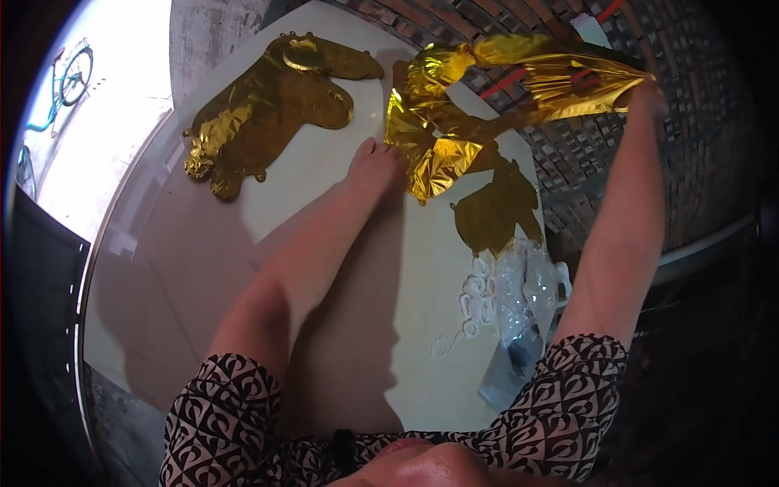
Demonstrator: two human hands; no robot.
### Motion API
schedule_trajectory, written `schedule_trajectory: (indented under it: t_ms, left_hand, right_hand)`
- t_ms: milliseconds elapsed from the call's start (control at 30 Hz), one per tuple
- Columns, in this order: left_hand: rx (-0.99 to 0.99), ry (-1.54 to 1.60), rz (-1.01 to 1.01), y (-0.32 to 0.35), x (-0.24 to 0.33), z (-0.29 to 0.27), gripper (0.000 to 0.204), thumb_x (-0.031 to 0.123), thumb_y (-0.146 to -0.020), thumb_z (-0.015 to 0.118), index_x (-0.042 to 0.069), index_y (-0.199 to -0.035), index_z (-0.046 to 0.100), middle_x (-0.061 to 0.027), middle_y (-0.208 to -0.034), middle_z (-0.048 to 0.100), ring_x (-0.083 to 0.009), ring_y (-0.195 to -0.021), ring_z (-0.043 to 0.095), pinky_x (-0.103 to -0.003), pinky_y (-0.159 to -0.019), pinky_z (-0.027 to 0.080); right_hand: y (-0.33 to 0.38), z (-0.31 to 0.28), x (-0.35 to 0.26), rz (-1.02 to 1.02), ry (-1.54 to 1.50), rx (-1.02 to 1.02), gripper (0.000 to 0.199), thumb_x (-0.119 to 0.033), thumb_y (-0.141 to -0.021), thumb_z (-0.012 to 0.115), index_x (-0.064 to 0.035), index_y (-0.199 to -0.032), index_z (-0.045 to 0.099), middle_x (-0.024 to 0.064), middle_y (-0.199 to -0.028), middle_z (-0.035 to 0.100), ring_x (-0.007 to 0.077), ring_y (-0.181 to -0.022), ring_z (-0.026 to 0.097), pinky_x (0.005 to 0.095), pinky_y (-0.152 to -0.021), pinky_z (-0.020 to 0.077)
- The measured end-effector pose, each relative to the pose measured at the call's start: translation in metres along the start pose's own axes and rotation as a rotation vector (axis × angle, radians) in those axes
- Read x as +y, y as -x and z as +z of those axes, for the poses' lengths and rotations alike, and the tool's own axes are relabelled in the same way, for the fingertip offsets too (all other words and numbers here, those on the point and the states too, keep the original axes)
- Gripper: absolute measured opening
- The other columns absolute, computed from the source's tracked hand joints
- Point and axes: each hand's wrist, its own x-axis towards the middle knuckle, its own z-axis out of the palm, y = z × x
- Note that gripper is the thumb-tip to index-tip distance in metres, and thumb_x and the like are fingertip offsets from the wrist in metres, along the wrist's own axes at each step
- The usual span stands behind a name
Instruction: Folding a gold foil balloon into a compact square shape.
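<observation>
Our left hand and right hand grip the thin gold foil — we could tear it by pulling too hard.

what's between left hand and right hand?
Head view: crumpled gold foil spans most of the stretch from the left hand to the right hand, partly beyond the table's edge.

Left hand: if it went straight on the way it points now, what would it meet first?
Most likely the crumpled gold foil, right in front of the left hand; the two seem to touch, though depth is unclear.
</observation>
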Motion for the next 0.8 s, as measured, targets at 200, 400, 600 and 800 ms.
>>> schedule_trajectory:
  t_ms: [200,400,600,800]
  left_hand:
    - [-0.033,-0.053,-0.018,0.018,-0.017,-0.009,0.020,0.025,-0.088,0.060,0.017,-0.104,0.070,-0.0016,-0.112,0.064,-0.0188,-0.118,0.056,-0.044,-0.111,0.035]
    - [0.010,0.015,-0.033,0.016,0.004,-0.023,0.025,0.024,-0.089,0.064,0.013,-0.111,0.068,-0.0045,-0.119,0.062,-0.0232,-0.119,0.056,-0.047,-0.113,0.033]
    - [-0.069,0.029,-0.025,0.017,-0.006,-0.027,0.031,0.027,-0.089,0.066,0.014,-0.117,0.067,-0.0068,-0.125,0.061,-0.0256,-0.125,0.054,-0.048,-0.112,0.034]
    - [0.207,0.188,0.104,0.021,0.030,-0.053,0.064,0.044,-0.084,0.074,0.008,-0.135,0.058,-0.0121,-0.146,0.051,-0.0291,-0.136,0.046,-0.047,-0.112,0.036]
  right_hand:
    - [0.028,-0.046,0.000,0.242,-0.419,0.355,0.047,-0.045,-0.092,0.063,-0.0025,-0.108,0.075,0.0163,-0.099,0.075,0.0313,-0.088,0.074,0.0418,-0.078,0.0589]
    - [-0.028,-0.091,0.052,-0.152,-0.089,0.326,0.045,-0.041,-0.090,0.068,0.0002,-0.109,0.074,0.0181,-0.102,0.074,0.0296,-0.090,0.073,0.0389,-0.081,0.0580]
    - [0.005,-0.131,0.042,-0.337,0.139,0.213,0.052,-0.049,-0.095,0.063,0.0001,-0.110,0.072,0.0183,-0.101,0.074,0.0309,-0.092,0.072,0.0397,-0.077,0.0550]
    - [0.114,-0.163,0.001,-0.732,0.151,-0.045,0.043,-0.051,-0.096,0.062,-0.0098,-0.100,0.073,0.0086,-0.084,0.072,0.0222,-0.074,0.068,0.0341,-0.064,0.0501]
